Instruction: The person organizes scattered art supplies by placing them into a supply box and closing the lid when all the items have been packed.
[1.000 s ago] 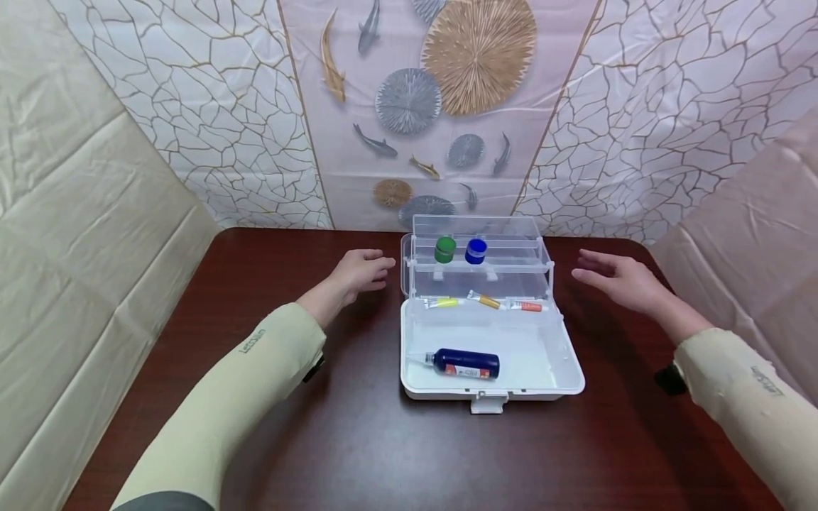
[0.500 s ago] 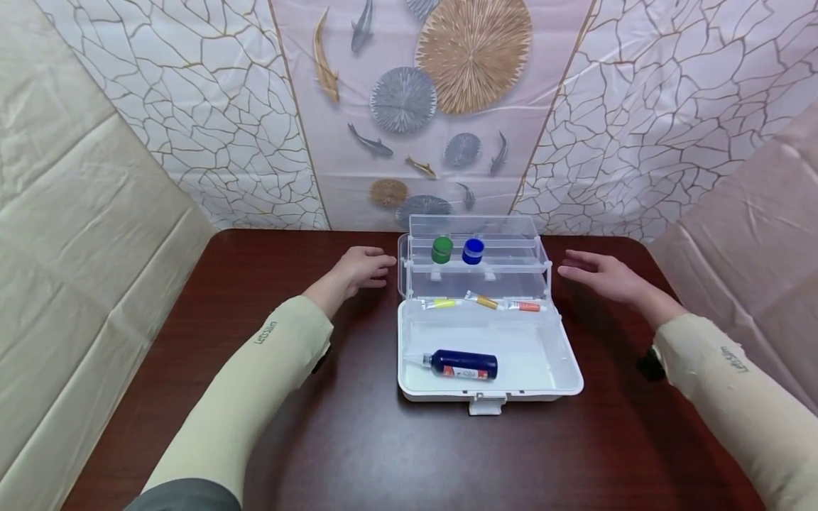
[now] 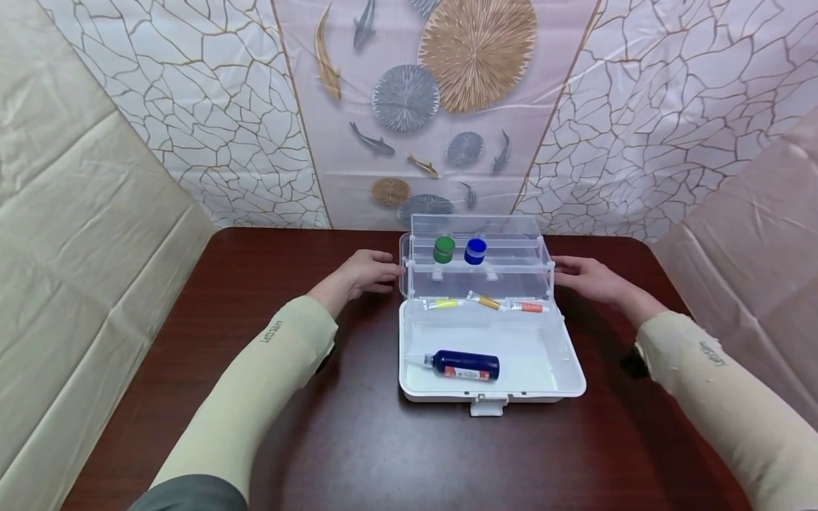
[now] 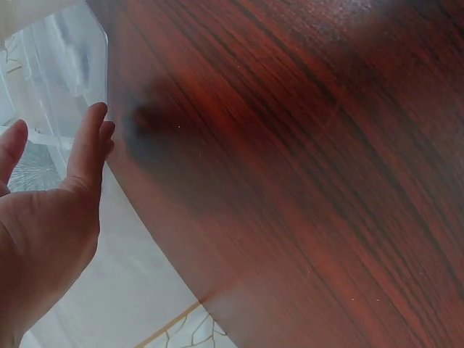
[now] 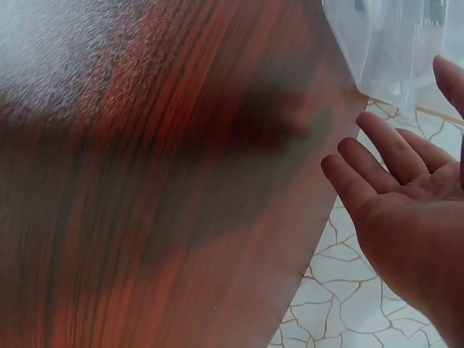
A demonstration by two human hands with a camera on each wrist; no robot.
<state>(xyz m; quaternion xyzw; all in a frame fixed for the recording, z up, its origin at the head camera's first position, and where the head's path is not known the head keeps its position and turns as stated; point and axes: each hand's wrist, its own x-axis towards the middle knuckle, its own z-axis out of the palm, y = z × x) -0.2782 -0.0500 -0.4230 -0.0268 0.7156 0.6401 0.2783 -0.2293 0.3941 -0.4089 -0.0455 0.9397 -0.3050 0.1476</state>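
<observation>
A white paint box stands on the table with its clear lid and clear tiers raised at the back. Its upper tier bears a green paint pot and a blue paint pot. On the lower tier lie a yellow paint tube, an ochre one and an orange one. A dark blue paint bottle lies on its side in the base. My left hand, fingers extended, is at the lid's left edge. My right hand, fingers relaxed, is close by the tiers' right side; contact is unclear.
The box stands on a dark reddish-brown table. A patterned cloth wall rises behind the table's back edge, with beige padded panels at the left and right. A white latch hangs at the box's front.
My right hand has moved left to the box's right side. My left hand has come slightly right, up to the lid's edge. The box and the paints have stayed put.
</observation>
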